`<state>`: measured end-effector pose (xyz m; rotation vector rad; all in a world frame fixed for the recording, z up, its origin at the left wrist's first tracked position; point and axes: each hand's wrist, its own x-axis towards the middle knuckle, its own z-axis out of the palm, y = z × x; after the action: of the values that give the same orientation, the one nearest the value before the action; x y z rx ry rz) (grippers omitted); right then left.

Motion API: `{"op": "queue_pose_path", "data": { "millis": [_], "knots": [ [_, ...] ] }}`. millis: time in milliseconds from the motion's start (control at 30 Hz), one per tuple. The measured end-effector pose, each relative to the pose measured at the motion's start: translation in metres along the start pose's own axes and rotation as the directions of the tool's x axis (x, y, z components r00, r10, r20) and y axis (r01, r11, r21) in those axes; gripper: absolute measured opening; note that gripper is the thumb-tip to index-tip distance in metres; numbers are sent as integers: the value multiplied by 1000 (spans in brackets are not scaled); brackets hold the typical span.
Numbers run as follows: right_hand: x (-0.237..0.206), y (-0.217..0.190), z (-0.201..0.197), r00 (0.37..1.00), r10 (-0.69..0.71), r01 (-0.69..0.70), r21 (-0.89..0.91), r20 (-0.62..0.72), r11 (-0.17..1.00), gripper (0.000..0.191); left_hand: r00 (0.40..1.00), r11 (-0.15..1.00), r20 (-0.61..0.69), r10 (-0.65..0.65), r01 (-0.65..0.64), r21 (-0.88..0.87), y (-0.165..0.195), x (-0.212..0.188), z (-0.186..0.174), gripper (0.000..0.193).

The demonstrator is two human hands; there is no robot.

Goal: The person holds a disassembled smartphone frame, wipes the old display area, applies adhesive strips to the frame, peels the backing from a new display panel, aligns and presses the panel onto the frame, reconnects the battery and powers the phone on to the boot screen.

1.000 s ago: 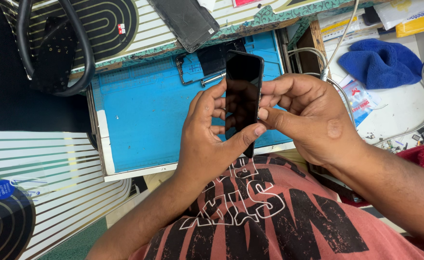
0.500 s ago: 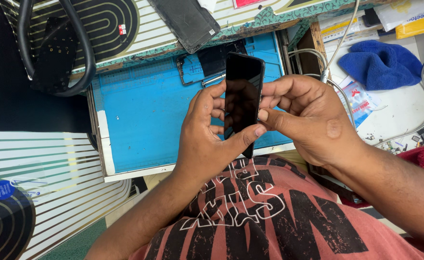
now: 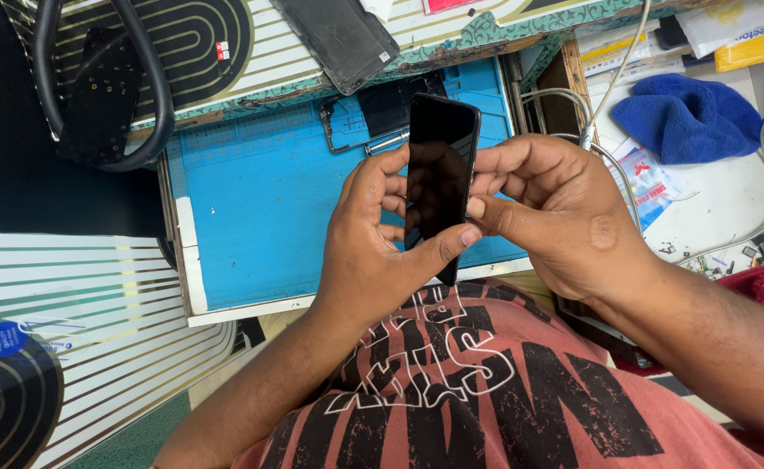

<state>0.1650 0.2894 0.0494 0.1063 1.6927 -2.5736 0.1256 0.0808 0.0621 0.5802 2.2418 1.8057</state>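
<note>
Holding a flat black phone with a dark shiny glass screen [image 3: 438, 178] up between both hands, above the blue rubber work mat [image 3: 260, 217]. Left hand [image 3: 373, 252] wrapped round its left edge, thumb pressed on the lower screen. Right hand [image 3: 551, 213] gripping its right edge, thumb tip touching the side. Off to the right, a crumpled blue cloth [image 3: 690, 117] on the white table [image 3: 729, 208].

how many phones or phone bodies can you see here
2: one black phone held upright between the left hand and right hand; one dark phone body lying on the striped surface at top. Others may be hidden.
</note>
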Motion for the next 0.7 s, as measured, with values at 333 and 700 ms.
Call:
{"op": "queue_pose_path", "data": {
  "millis": [333,700],
  "knots": [
    [0,0,0,1000,-10,10,29,20,1000,35,1000,1000,-4,9,-9,17,1,-1,0,83],
    [4,0,0,999,-48,48,-20,21,999,30,980,978,-71,184,-175,115,-6,0,1,77]
  ]
}}
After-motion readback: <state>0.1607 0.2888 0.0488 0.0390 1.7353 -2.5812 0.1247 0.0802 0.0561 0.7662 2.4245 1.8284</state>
